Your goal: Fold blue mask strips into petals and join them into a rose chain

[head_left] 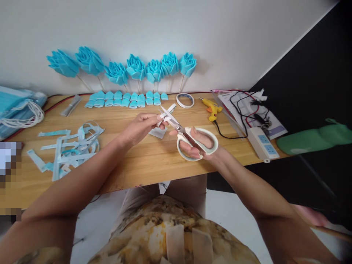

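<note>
Over the middle of the table, my left hand (147,124) pinches a thin white strip (171,109) that sticks out past the fingertips. My right hand (199,141) has its fingers through the white handles of the scissors (209,136). Their blades point up and left and are parted, crossing the strip close to my left fingertips. Below the hands a small pale square piece (159,132) lies on the wood, partly covered by my left hand. Just beyond are small folded blue pieces (141,101) in rows and a roll of tape (185,100).
Blue flowers on sticks (136,68) lean along the wall. Blue and white scraps (64,152) lie left. A stack of blue sheets (16,106) is at the far left. To the right are a yellow glue gun (213,109), cables, a power strip (263,143) and a green bottle (313,140).
</note>
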{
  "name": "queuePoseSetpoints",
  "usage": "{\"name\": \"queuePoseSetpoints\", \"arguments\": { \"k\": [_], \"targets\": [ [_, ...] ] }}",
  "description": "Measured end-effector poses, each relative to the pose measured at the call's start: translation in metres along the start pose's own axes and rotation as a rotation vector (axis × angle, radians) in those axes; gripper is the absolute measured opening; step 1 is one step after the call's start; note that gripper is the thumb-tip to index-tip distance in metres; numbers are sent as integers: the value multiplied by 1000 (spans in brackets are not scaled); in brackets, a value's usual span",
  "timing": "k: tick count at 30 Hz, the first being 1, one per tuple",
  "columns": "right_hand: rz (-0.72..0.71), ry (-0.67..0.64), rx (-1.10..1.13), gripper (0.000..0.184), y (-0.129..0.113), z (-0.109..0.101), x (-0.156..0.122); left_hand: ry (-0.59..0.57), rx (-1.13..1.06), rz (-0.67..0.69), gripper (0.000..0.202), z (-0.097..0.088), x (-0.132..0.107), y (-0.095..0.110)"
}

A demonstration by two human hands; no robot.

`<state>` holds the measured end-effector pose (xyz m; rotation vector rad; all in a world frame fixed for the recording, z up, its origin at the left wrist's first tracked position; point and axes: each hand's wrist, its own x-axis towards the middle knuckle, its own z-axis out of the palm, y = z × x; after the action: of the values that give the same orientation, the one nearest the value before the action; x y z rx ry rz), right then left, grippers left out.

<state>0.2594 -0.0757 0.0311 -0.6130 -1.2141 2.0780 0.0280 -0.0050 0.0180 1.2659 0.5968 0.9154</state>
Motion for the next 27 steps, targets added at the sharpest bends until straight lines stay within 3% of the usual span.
{"name": "queuePoseSetpoints", "arguments": {
  "k": [7,13,18,20,23,27],
  "targets": [
    [-39,0,27,56,-3,5,-2,-137,44,38,30,-1,-3,11],
    [-55,24,-25,63,3,10,2,-42,285,38,47,-7,-4,13],
    [-127,21,-43,58,13,18,4,28,254,72,39,-9,-1,8],
    [-95,15,-49,58,17,20,3,35,274,38,37,-4,0,7],
    [21,-43,-62,59,19,20,-3,26,398,6,33,4,2,8],
    [-61,-76,7,62,13,15,-27,32,591,74,29,11,20,13]
  ]
}}
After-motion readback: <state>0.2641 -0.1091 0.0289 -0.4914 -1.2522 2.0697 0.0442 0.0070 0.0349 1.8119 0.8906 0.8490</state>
